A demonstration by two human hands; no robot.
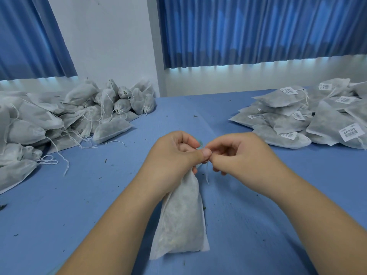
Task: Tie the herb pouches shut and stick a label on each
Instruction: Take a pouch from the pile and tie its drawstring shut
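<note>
Pouch (pixel 180 219) lengthwise, neck away, left hand (pixel 174 153) gripping, right hand (pixel 238 153) pinching string (pixel 207 176)

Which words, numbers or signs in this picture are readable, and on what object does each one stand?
Nothing here can be read.
White labels on the right pile: a barcode and a line of print on each, too blurred to read.
Left pile: no labels show.
Held pouch: no print shows.

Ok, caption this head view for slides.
Left hand grips herb pouch, right hand pinches its string, between unlabelled pile and labelled pile.
</note>
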